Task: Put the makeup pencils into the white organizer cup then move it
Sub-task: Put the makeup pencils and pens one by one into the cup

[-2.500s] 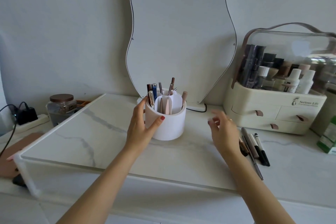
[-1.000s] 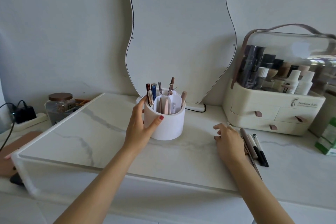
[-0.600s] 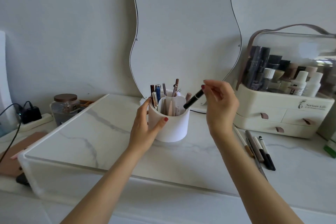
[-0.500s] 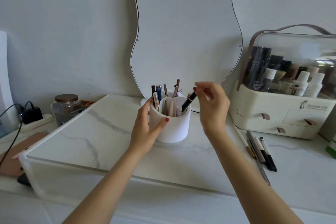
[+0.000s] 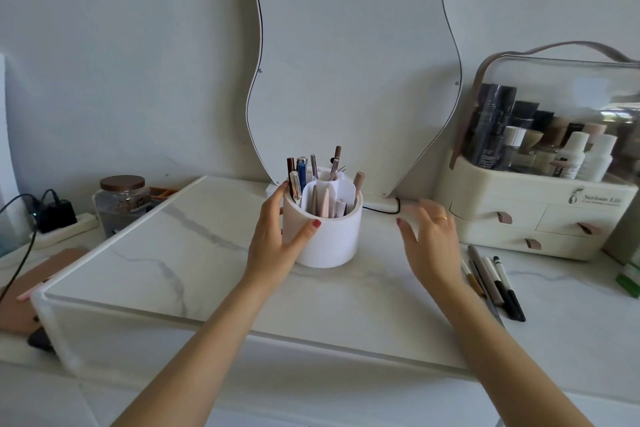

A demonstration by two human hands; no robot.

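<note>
Your left hand (image 5: 277, 246) wraps its fingers around the round white plastic organizer cup (image 5: 323, 232), cup standing on the marble-patterned white desk (image 5: 207, 270) before the wavy mirror (image 5: 353, 55), your right hand (image 5: 429, 243) right of the cup, fingers spread and empty, loose slim makeup pencils (image 5: 495, 282) lying further right of the cup.

Organizer cup (image 5: 327, 236) before mirror (image 5: 353, 59), pencils (image 5: 495, 282) right, storage box (image 5: 540, 215) behind them

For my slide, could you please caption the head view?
Left hand steadies the white organizer cup; empty right hand hovers near loose pencils.
</note>
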